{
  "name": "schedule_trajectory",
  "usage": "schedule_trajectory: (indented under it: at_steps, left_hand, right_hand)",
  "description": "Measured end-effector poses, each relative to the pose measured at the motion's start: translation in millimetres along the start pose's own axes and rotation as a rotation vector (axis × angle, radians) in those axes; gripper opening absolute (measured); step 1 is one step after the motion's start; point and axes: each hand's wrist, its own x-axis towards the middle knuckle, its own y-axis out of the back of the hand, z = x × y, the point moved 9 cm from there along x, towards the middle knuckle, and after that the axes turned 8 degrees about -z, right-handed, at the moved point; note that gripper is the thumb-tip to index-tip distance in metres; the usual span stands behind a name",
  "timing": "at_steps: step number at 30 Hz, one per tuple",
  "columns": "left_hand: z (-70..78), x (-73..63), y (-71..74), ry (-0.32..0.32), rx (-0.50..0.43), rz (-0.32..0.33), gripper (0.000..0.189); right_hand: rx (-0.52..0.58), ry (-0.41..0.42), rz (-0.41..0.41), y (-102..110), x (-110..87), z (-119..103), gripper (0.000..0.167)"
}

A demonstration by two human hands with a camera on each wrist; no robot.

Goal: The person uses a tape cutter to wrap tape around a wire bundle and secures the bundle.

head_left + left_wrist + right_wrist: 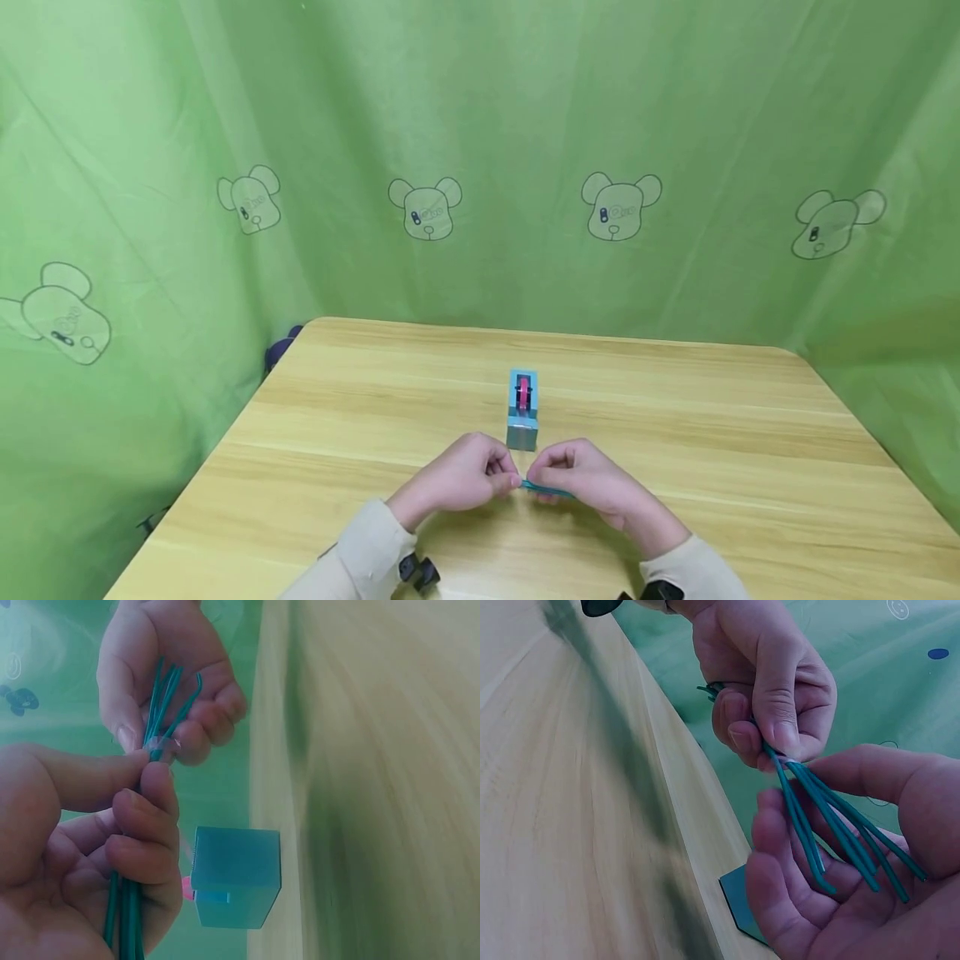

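A bundle of thin green wires (840, 825) passes between the two hands, with a small piece of clear tape (160, 746) around it. Near one end of the bundle, the left hand (468, 473) pinches it between thumb and index finger just below the tape, the longer part running down along its palm in the left wrist view. Thumb and fingers of the right hand (588, 479) close on the bundle at the tape, while the loose wire ends fan out over its palm. Straight ahead of both hands stands a light-blue tape dispenser (522, 408) with a pink roll hub.
The hands are over a light wood-grain table (375, 375). Behind and beside it hangs a green curtain (517, 100) with printed bear heads. A dark purple object (279, 350) shows past the table's left edge.
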Motion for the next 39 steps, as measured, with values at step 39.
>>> schedule_trajectory:
  at_steps: [39]
  left_hand:
    - [-2.4, 0.4, -1.8, 0.004, 0.027, -0.015, 0.006]
  right_hand:
    - [0.129, 0.014, -0.008, -3, 4.6, 9, 0.019]
